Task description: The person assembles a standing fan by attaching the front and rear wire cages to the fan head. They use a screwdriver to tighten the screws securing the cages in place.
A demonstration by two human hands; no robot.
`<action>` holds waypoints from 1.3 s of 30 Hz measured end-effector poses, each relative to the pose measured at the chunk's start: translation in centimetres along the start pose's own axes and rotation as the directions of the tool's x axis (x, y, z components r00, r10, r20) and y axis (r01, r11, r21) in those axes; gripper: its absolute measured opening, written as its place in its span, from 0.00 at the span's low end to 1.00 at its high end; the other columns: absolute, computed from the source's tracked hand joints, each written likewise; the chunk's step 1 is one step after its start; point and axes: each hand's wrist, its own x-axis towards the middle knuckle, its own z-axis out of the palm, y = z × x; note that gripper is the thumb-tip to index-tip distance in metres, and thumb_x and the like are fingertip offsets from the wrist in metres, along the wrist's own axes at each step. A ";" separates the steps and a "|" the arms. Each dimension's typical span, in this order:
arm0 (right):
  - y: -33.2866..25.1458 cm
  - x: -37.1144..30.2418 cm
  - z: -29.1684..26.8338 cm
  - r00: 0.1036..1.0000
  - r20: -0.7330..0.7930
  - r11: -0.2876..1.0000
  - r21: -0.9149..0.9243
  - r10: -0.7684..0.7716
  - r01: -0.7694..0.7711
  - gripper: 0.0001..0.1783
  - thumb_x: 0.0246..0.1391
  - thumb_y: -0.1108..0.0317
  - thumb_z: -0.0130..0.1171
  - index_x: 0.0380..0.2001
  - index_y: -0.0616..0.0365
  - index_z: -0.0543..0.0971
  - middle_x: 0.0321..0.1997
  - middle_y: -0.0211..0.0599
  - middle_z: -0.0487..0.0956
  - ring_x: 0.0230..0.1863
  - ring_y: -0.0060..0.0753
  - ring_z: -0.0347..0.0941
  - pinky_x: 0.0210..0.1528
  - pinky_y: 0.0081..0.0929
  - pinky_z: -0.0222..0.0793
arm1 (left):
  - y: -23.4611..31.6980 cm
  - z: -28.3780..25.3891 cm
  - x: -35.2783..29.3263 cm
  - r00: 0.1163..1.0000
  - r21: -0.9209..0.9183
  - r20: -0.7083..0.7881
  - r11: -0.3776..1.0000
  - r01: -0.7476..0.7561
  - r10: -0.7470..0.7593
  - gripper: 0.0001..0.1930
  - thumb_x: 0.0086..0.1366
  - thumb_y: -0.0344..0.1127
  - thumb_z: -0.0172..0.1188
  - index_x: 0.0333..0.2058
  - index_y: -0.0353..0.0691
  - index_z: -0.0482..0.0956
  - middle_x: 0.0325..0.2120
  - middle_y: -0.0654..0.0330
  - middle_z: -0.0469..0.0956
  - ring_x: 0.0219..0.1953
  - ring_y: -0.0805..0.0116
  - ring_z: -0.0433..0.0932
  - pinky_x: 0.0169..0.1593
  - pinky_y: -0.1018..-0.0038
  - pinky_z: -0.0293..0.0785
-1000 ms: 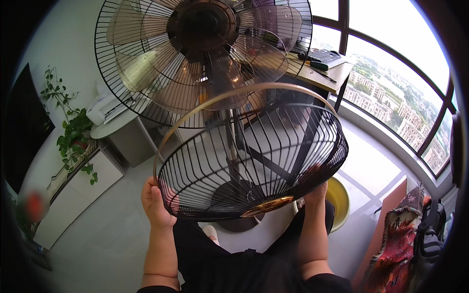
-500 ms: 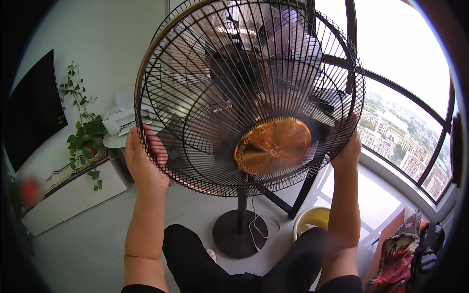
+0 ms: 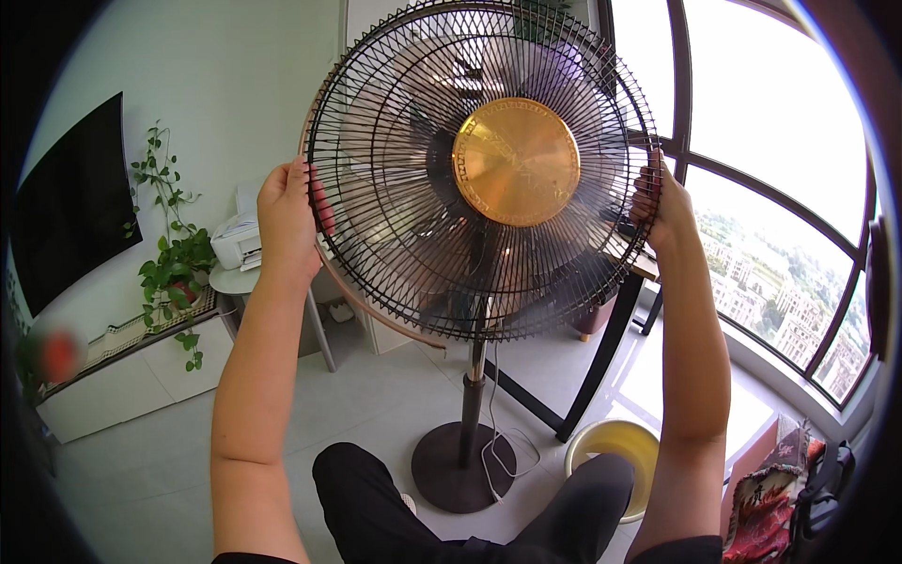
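Note:
A round black wire fan grille (image 3: 404,273) with a gold disc (image 3: 517,162) at its centre faces me, upright, in front of the fan's head. My left hand (image 3: 289,221) grips its left rim, fingers curled behind the wires. On the opposite rim my right hand (image 3: 669,202) has its fingers wrapped round the edge. A thin bronze-coloured band (image 3: 362,312) follows the lower left edge, partly apart from the wires, with an end showing below. The fan's pole (image 3: 473,399) rises from a round dark base (image 3: 434,470) between my knees. Wires partly hide the blades and motor.
Behind the fan stands a black-legged table (image 3: 587,385); a pale yellow bucket (image 3: 615,437) is beside my right knee. A thin power cord (image 3: 490,461) trails over the base. Left are a printer (image 3: 237,242), a trailing plant (image 3: 178,258) and a low cabinet (image 3: 141,381). Windows (image 3: 770,169) line the right.
The grille has turned from tilted to facing me squarely, its gold disc rising. Both hands have risen with it. The bronze band now hangs lower along the left edge.

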 end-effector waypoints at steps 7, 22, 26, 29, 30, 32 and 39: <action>0.4 0.7 -0.3 0.999 0.022 0.999 0.021 -0.028 0.027 0.19 0.53 0.51 0.49 0.21 0.55 0.66 0.10 0.21 0.56 0.08 0.16 0.46 0.10 0.17 0.42 | -0.2 0.3 0.1 1.000 0.001 -0.001 1.000 -0.030 0.030 0.13 0.64 0.42 0.44 0.27 0.38 0.66 0.16 0.68 0.64 0.14 0.80 0.61 0.15 0.82 0.60; 1.6 0.0 -0.2 0.996 0.018 0.996 0.033 -0.087 0.087 0.18 0.54 0.52 0.47 0.18 0.50 0.66 0.11 0.19 0.57 0.08 0.12 0.46 0.09 0.13 0.42 | -1.8 -0.9 -0.4 0.997 -0.052 0.001 0.996 -0.075 0.075 0.12 0.64 0.42 0.44 0.29 0.39 0.66 0.17 0.68 0.64 0.14 0.79 0.61 0.15 0.82 0.60; 1.7 0.3 -0.6 0.993 0.039 0.994 0.028 -0.108 0.107 0.17 0.52 0.52 0.50 0.23 0.55 0.69 0.13 0.20 0.58 0.10 0.13 0.49 0.11 0.13 0.45 | -1.9 -1.0 -0.4 0.997 -0.060 0.014 0.996 -0.072 0.073 0.12 0.64 0.42 0.44 0.30 0.39 0.66 0.17 0.68 0.64 0.14 0.79 0.62 0.15 0.82 0.60; 1.8 0.0 -0.5 0.994 0.028 0.995 0.014 -0.102 0.101 0.17 0.52 0.52 0.50 0.23 0.55 0.69 0.13 0.20 0.58 0.10 0.13 0.49 0.11 0.13 0.45 | -2.2 -1.3 -0.5 0.999 -0.064 0.005 0.997 -0.047 0.048 0.12 0.64 0.42 0.44 0.30 0.39 0.67 0.17 0.67 0.64 0.14 0.79 0.62 0.14 0.82 0.60; 1.8 0.0 -0.6 0.994 0.028 0.994 0.022 -0.104 0.104 0.17 0.52 0.52 0.50 0.23 0.55 0.69 0.12 0.20 0.58 0.10 0.13 0.49 0.11 0.13 0.45 | -2.1 -1.2 -0.7 0.999 -0.062 -0.005 0.997 -0.048 0.048 0.12 0.64 0.42 0.44 0.30 0.39 0.67 0.17 0.67 0.64 0.14 0.79 0.62 0.14 0.82 0.60; 1.7 -0.1 -0.6 0.994 0.015 0.994 0.030 -0.109 0.108 0.17 0.53 0.52 0.50 0.22 0.54 0.68 0.11 0.20 0.58 0.09 0.13 0.48 0.10 0.13 0.44 | -2.0 -0.9 -1.1 0.998 -0.057 -0.027 0.997 -0.050 0.049 0.12 0.64 0.42 0.44 0.30 0.40 0.67 0.17 0.67 0.64 0.14 0.79 0.62 0.14 0.82 0.60; 1.9 0.2 -0.8 0.989 0.038 0.988 0.062 -0.141 0.139 0.17 0.52 0.53 0.51 0.23 0.57 0.68 0.12 0.20 0.58 0.09 0.13 0.48 0.10 0.13 0.44 | -2.3 -0.7 -0.7 0.996 -0.064 -0.021 0.994 -0.086 0.085 0.12 0.64 0.43 0.45 0.30 0.39 0.67 0.16 0.67 0.64 0.13 0.79 0.62 0.14 0.82 0.59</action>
